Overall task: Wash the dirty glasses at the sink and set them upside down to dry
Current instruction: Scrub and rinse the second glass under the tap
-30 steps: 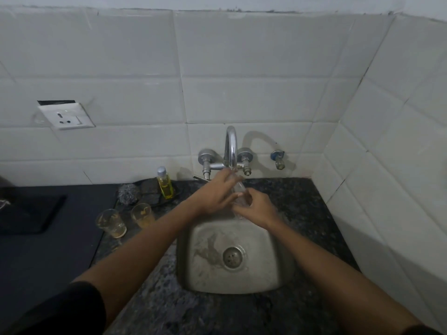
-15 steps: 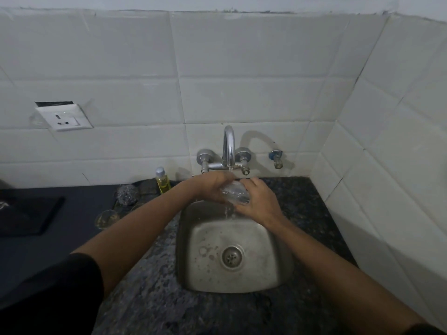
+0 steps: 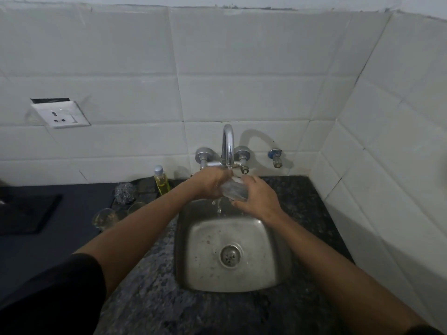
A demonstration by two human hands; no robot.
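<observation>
A clear glass (image 3: pixel 233 189) is held on its side under the chrome tap (image 3: pixel 228 143), above the back of the steel sink (image 3: pixel 229 281). My left hand (image 3: pixel 210 182) grips its left end and my right hand (image 3: pixel 258 198) curls round its right side. Water drips from the glass into the basin. Two more glasses (image 3: pixel 102 217) (image 3: pixel 135 207) stand on the dark counter left of the sink, partly hidden behind my left forearm.
A bottle of yellow dish liquid (image 3: pixel 161 180) and a steel scrubber (image 3: pixel 124 191) sit at the back left of the sink. A wall socket (image 3: pixel 61 114) is on the tiles. A small valve (image 3: pixel 275 157) sticks out right of the tap. A black mat (image 3: pixel 24 213) lies far left.
Both hands stayed at the tap and turned the glass onto its side between them. Water now runs off it into the sink. The view shifted slightly.
</observation>
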